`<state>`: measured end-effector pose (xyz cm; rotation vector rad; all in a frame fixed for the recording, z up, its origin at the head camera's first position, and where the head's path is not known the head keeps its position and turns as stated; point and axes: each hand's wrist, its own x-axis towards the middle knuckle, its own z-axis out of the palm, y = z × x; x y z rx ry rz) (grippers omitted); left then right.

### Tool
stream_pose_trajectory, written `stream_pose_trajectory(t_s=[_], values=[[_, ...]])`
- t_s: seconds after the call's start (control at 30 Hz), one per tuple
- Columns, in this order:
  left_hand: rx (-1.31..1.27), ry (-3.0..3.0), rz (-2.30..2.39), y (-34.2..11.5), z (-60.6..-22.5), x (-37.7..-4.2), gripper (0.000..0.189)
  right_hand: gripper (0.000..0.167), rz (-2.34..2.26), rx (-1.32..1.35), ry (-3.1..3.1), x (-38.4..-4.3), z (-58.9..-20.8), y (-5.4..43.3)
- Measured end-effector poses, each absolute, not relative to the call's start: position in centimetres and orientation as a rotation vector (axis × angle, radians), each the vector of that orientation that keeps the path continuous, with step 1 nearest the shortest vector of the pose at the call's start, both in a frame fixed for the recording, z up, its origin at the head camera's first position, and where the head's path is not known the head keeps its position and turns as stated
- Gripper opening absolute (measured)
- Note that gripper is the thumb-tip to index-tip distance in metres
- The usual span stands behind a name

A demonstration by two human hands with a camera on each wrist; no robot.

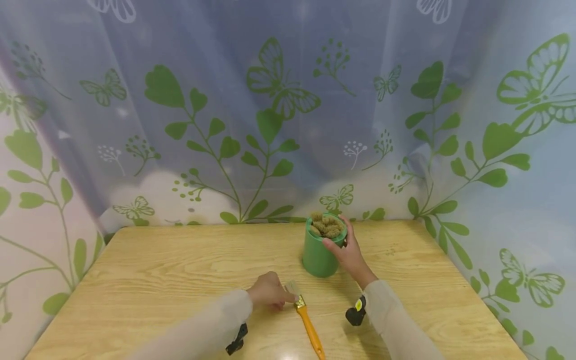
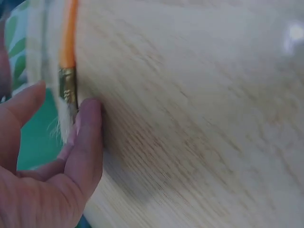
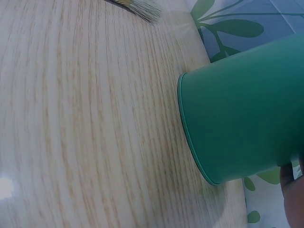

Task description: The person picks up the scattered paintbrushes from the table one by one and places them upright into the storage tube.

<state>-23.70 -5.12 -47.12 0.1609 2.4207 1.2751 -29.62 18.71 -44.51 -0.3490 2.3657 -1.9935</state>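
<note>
In the head view, a green cylindrical pot (image 1: 320, 257) stands upright on the table, with a cactus-like plant (image 1: 327, 225) of several knobby brown-green stems at its top. My right hand (image 1: 350, 250) grips the pot near its rim, thumb on the near side. Left of the pot lies a flat paintbrush (image 1: 309, 327) with an orange handle, brass-coloured ferrule and pale bristles. The fingers of my left hand (image 1: 270, 291) reach the brush around its ferrule. In the left wrist view, the fingertips touch beside the bristles (image 2: 65, 118), and the thumb stands apart from the brush.
The wooden table (image 1: 180, 270) ends at a back edge just behind the pot. Around it hangs a curtain (image 1: 216, 60) with green leaves and butterflies. A dark wrist-worn device (image 1: 356, 312) sits at my right sleeve, another (image 1: 237, 340) at my left.
</note>
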Motion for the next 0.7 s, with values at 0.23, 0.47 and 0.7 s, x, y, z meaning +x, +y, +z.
stream_pose_trajectory(t_s=[0.23, 0.47, 0.7], values=[[0.187, 2.59, 1.153, -3.7, -48.5, -24.1, 0.045, 0.078, -2.035, -0.365, 2.354, -31.1, -46.6, 19.2], [0.188, 2.656, 1.065, -3.1, -48.8, -24.6, 0.038, 0.076, -2.048, -0.401, 2.392, -31.4, -47.3, 19.2], [0.258, 2.732, 1.023, -3.4, -48.8, -24.4, 0.03, 0.077, -2.038, -0.386, 2.381, -31.4, -47.2, 19.1]])
